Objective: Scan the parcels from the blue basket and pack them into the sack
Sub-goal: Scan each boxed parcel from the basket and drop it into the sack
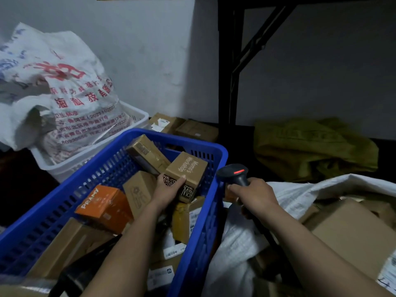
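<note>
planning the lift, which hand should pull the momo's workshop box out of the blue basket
Left. The left hand grips the Momo's Workshop box in the blue basket; the right hand holds the scanner.

Pale grey wall (pixel 150 50) behind, plain, a bit rough. Light dim, room darker low down. Black metal rack (pixel 225 61) stands on right by wall, slanted bar (pixel 260 37) under its top. Crumpled green-yellow cloth (pixel 310 146) heaped under rack. Brown boxes (pixel 192 129) low down by wall. Dark floor (pixel 19 185) at left.
</note>
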